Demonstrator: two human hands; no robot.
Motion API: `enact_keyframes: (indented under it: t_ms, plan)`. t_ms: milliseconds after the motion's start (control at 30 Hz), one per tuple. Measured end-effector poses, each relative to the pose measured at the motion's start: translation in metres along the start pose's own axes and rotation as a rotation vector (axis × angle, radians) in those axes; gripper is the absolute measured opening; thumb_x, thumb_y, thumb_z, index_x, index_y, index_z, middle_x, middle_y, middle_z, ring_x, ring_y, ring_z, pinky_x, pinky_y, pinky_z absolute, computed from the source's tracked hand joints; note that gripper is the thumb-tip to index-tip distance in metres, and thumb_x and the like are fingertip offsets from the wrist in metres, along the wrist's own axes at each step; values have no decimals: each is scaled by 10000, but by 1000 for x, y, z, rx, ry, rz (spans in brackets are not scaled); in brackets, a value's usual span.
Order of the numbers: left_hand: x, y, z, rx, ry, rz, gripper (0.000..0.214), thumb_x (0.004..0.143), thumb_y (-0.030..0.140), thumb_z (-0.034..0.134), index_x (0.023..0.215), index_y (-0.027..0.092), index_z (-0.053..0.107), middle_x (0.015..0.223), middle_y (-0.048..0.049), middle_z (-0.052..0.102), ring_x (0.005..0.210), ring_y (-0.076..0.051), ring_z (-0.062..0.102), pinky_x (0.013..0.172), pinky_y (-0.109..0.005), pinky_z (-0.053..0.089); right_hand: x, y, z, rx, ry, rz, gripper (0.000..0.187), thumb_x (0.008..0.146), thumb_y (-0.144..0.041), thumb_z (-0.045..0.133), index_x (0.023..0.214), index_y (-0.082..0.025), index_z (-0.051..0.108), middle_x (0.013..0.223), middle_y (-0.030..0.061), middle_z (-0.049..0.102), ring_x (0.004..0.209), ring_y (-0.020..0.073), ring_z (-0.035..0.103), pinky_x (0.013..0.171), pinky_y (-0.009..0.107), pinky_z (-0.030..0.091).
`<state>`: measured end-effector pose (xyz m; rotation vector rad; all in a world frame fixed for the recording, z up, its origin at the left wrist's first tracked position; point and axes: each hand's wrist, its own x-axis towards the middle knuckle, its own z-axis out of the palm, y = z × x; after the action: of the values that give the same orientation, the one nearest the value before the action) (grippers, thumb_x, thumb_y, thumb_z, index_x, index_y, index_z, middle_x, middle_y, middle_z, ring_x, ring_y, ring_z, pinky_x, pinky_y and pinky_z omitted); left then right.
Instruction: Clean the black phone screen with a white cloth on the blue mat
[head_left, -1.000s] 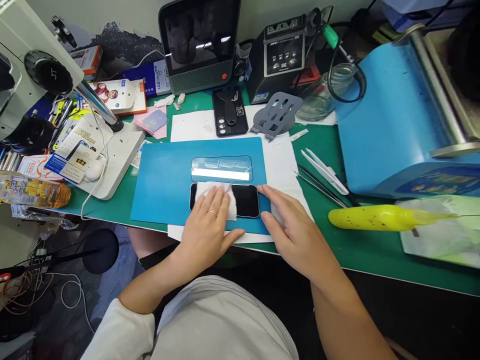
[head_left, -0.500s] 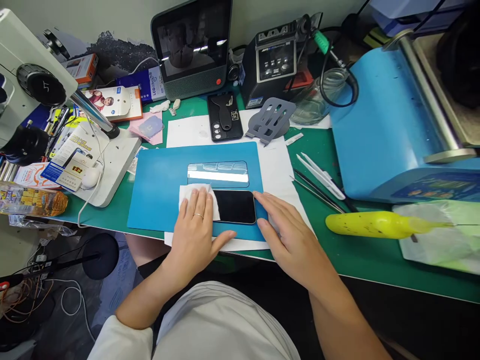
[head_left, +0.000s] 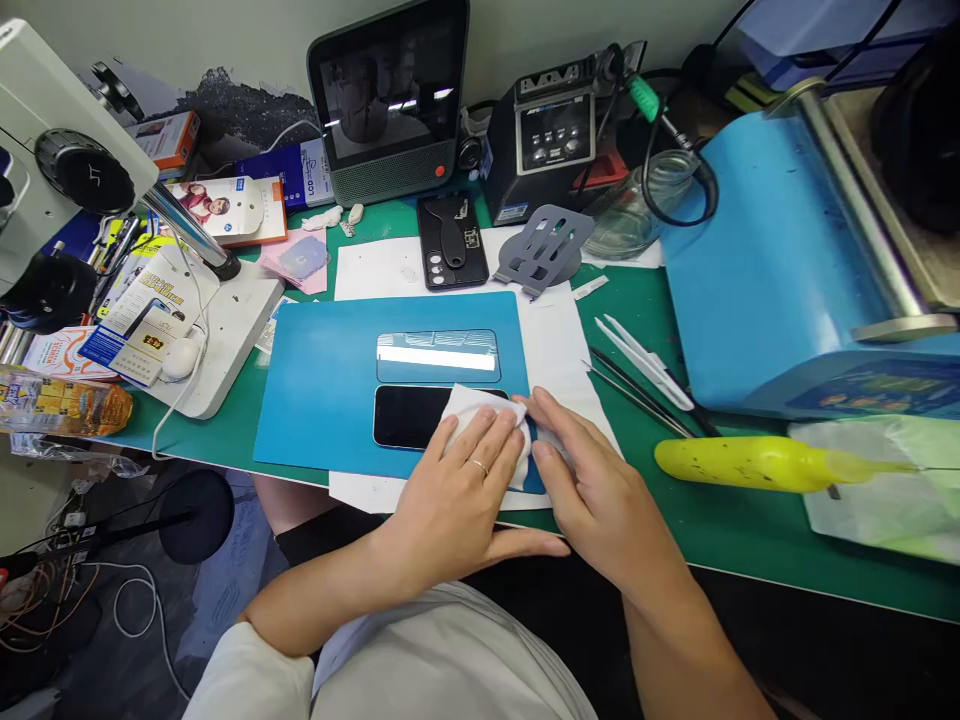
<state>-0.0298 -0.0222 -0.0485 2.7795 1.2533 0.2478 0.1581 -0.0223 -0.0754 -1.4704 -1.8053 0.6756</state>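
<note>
A dark-screened phone lies flat on a blue mat. Fingers stretched out flat, my left hand presses a folded white wipe onto the phone's right half, its thumb held out to the side. My right hand is beside the phone's right end, thumb and forefinger apart around the edge of the wipe; whether it touches the phone is hidden. Just beyond the phone lies a clear glass panel with a black border, reflecting light.
Behind the mat are a black phone back and a grey slotted stand. Tweezers and a yellow bottle lie to the right, near a blue machine. A microscope base stands left.
My left hand has slid the wipe rightward along the phone, uncovering its left end and covering the right. My right hand has shifted slightly right. The view has tilted a little.
</note>
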Motion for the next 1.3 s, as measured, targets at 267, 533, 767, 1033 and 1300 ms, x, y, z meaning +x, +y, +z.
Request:
enact_keyframes:
  t_ms: [267,533,767,1033,1300]
  plan:
    - [-43,-30,-17,-71,-6,-140,831,1079,693,345,1593,46,431,1673,-219,443,1616,-324,352,1270,-494,399,1,-4,-3,-35,-53,-17,582,1093,-303,454,1667,-365,375,1552,64,631,1459,274,575,1200,528,523]
    - [-46,-42,-21,11,3,-228,875,1075,689,371,1673,59,269,1705,-235,378,1609,-377,341,1232,-550,450,3,-5,2,-38,-34,-65,590,1095,-266,441,1670,-375,364,1567,53,613,1489,260,542,1191,509,539]
    - [-18,-26,-10,34,19,-156,971,1039,761,344,1618,-17,357,1689,-264,384,1598,-393,356,1246,-527,437,2,1,3,-45,-34,-81,602,1090,-272,450,1673,-389,354,1579,45,605,1500,272,532,1179,508,550]
    - [-5,-1,4,2,59,-112,1132,935,906,254,1590,1,439,1706,-201,377,1630,-319,310,1311,-430,332,-1,10,6,-61,-37,-125,611,1083,-280,479,1667,-401,351,1587,60,586,1470,273,558,1175,517,544]
    - [-22,-22,-7,-107,16,-48,1094,925,902,275,1616,66,419,1711,-153,390,1631,-281,323,1326,-434,307,-2,10,7,-75,-55,-132,597,1086,-316,474,1662,-414,350,1604,45,574,1483,285,549,1170,515,552]
